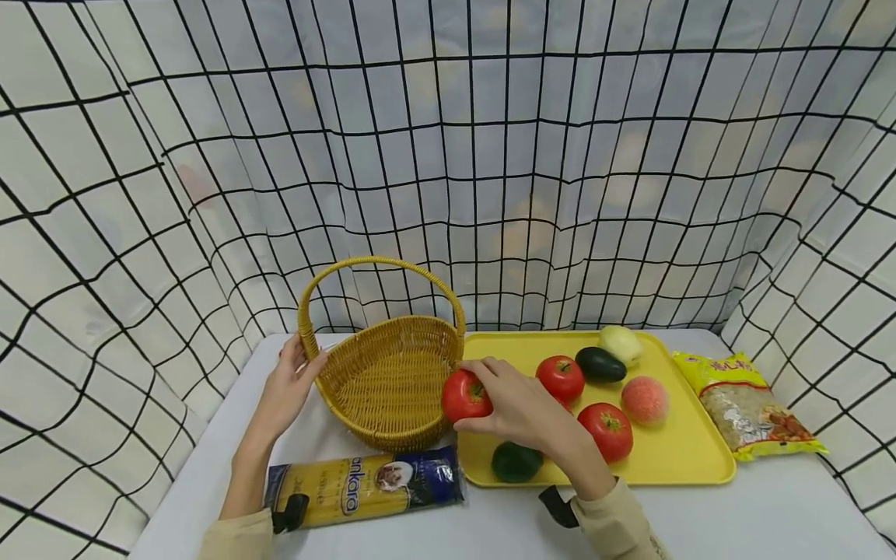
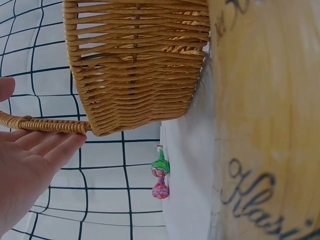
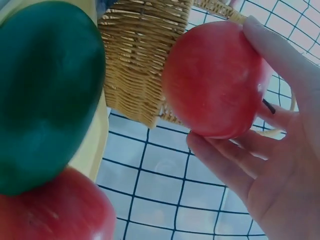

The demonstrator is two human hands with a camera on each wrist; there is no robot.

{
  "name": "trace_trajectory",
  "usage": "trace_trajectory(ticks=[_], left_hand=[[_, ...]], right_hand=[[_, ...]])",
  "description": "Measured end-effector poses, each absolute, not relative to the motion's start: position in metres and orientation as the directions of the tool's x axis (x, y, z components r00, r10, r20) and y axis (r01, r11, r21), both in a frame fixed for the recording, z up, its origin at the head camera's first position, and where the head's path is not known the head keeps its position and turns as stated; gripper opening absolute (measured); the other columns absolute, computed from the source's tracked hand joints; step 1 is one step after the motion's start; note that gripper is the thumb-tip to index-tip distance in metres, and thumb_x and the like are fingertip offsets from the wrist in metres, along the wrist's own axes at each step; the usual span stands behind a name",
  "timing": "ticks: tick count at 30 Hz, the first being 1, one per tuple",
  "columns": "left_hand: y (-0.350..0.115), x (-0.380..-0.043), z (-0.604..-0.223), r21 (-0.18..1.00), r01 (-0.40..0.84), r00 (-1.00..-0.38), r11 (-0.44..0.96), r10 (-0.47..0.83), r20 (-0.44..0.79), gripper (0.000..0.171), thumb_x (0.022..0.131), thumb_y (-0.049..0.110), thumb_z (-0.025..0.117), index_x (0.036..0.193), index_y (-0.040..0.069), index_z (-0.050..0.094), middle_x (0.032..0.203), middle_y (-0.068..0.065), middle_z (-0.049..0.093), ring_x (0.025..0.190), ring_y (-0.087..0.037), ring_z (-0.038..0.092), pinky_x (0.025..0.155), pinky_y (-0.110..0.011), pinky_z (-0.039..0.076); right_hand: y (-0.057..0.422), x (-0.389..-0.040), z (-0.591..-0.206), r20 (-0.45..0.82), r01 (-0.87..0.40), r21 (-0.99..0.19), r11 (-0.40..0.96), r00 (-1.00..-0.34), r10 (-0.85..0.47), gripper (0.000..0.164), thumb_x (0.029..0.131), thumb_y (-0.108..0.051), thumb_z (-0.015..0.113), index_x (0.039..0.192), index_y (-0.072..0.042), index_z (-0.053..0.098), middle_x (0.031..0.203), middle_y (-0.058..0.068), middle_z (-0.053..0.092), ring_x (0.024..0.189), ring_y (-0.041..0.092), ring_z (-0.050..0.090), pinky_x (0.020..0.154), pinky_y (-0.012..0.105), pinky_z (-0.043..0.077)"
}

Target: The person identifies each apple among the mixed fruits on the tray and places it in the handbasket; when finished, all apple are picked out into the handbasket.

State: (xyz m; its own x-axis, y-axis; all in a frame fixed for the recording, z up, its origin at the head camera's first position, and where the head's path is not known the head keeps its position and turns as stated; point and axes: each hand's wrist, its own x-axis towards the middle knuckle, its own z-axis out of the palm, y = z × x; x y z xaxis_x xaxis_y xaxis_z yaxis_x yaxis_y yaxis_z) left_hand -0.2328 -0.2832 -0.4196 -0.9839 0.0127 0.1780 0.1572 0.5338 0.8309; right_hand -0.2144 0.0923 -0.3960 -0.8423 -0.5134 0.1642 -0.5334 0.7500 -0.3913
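My right hand (image 1: pixel 514 400) grips a red tomato (image 1: pixel 465 395) at the right rim of a wicker basket (image 1: pixel 392 381). In the right wrist view, the thumb lies on one side of the tomato and the fingers on the other. At the basket's left side, my left hand (image 1: pixel 283 385) holds the base of the arched handle (image 1: pixel 381 260); the left wrist view has the fingers along the handle (image 2: pixel 55 125). On a yellow tray (image 1: pixel 483 342) lie other tomatoes (image 1: pixel 605 432), a dark green avocado (image 1: pixel 516 462) under my right wrist, and a peach (image 1: pixel 645 400).
A pack of spaghetti (image 1: pixel 378 486) lies in front of the basket. A blackish oval item (image 1: pixel 600 365) and a pale green fruit (image 1: pixel 621 345) sit at the tray's back. Right of the tray is a yellow food bag (image 1: pixel 749 404). Black netting (image 1: pixel 504 171) surrounds the table.
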Motion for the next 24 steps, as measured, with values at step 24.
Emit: trace_trajectory(ticks=[24], left_hand=[[-0.282,-0.236,-0.419,0.837,0.158,-0.983,0.524,0.003,0.183,0.078,0.11,0.037,0.047,0.165,0.004,0.002,0.168,-0.031,0.016,0.155,-0.049,0.023,0.128,-0.063,0.026]], right_hand=[[-0.042,-0.279,-0.368,-0.138,-0.708,-0.056,0.704,-0.693,-0.708,0.086,0.086,-0.065,0.072,0.154,-0.022,0.041,0.144,0.002,0.058,0.122,0.016,0.061,0.101,0.035,0.058]])
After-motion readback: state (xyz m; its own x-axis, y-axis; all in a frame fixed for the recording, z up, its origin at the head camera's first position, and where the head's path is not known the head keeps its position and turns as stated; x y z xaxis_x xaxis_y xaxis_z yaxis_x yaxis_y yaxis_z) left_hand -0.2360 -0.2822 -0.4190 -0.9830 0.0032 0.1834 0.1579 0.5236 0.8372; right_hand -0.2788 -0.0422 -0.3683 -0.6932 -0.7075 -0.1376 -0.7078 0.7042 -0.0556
